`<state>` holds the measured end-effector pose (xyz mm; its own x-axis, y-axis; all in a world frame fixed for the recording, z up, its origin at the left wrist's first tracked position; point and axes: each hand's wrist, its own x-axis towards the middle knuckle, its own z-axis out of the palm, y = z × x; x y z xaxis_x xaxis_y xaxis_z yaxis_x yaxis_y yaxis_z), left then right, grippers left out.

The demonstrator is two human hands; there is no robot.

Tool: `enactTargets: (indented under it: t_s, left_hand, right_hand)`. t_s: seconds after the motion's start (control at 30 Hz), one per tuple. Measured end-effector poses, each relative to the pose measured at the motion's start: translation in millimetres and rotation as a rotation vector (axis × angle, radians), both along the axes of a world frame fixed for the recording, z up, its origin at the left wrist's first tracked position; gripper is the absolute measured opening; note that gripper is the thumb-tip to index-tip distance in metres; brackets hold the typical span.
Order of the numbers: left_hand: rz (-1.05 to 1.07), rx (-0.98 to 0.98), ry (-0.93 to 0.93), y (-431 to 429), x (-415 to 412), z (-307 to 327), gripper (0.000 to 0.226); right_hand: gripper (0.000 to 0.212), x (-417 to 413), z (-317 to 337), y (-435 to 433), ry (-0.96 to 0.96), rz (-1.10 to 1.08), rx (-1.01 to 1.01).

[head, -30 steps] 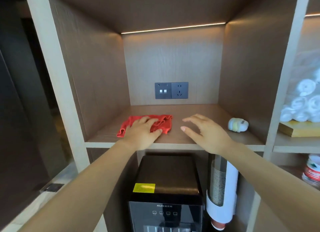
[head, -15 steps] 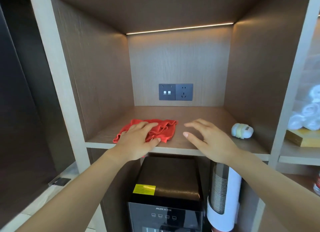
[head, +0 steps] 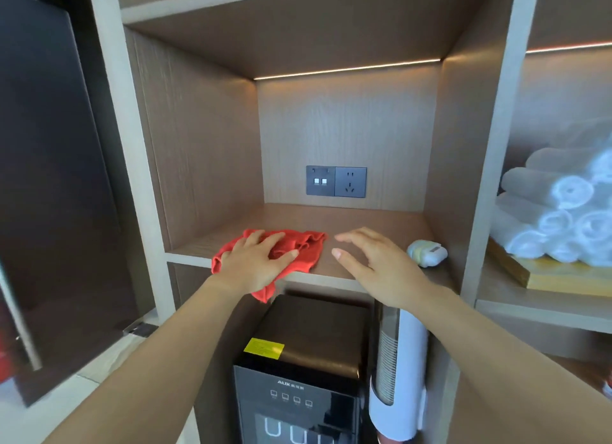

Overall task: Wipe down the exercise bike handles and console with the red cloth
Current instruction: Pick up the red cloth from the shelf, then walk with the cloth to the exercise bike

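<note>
Left hand (head: 256, 266) is pressing flat on the red cloth (head: 308, 249) at the near edge of the shelf (head: 364, 218).
Its grip is lying apart, fingers stretched over the bunched cloth, one corner hanging off the edge. The right hand (head: 377, 264) is hovering just right of the cloth, grip apart, holding nothing. A small white case (head: 427, 253) is lying farther right.

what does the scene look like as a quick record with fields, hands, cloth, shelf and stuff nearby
left hand: flat on the cloth, fingers fairly straight
right hand: open, over the shelf, holding nothing
cloth: red, bunched, at the shelf's front edge, one corner hanging over
shelf: wooden, sockets on back wall
nearby: white gadget at right; rolled towels in the next bay; cup tube below
bike: not in view
</note>
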<state>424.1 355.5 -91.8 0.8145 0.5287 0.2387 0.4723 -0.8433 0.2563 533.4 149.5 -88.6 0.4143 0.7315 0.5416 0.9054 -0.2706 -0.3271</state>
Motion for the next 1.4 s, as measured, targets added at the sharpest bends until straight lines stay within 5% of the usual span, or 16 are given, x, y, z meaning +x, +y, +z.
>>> enactTargets:
  t_s: [0.1, 0.43, 0.7, 1.07, 1.4]
  left_hand:
    - [0.042, 0.044, 0.015, -8, 3, 1, 0.051]
    - [0.067, 0.05, -0.509, -74, -49, -29, 0.032]
    - [0.269, -0.006, -0.468, -101, -168, -79, 0.027]
    - [0.841, -0.315, -0.527, -187, -446, -180, 0.03]
    - [1.308, -0.594, -0.669, -300, -696, -235, 0.025]
  right_hand:
    - [0.041, 0, 1, -3, 0.032, 0.05, -0.007]
    - [0.042, -8, -23, -17, 0.0, 0.244, -0.044]
    - [0.043, -86, -56, -12, 0.02, 0.449, -0.054]
    - [0.039, -356, -167, 15, 0.271, 0.884, -0.29]
    - [0.036, -635, -227, 7, 0.298, 1.296, -0.543]
